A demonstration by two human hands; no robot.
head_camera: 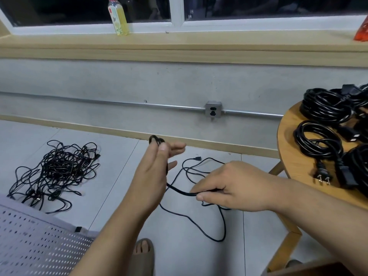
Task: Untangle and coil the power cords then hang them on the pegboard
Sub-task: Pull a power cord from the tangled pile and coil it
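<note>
**One cord drawn out between two hands, the tangle waiting on the floor**

A person stretches a black cord [180, 190] between both hands above the tiled floor [111, 148]. The left hand [155, 172] is raised, its grip mostly open with the fingers spread forward, while the thumb pins a small loop of the cord's end against them. The right hand [229, 188] is lower, its grip closed in a pinch of thumb and fingertips on the same cord. The rest of the cord trails in loose bends on the floor below the hands, its far plug [197, 158] lying near the floor's edge at the wall.

A tangled heap of cords [57, 168] lies on the floor to the left, well apart from the hands. Several coiled cords [326, 108] rest on a round wooden surface [290, 140] at right, a two-pin plug [321, 172] near its front edge. The grey pegboard [29, 242] sits at lower left. A wall outlet [214, 112] is fixed to the wall behind.
</note>
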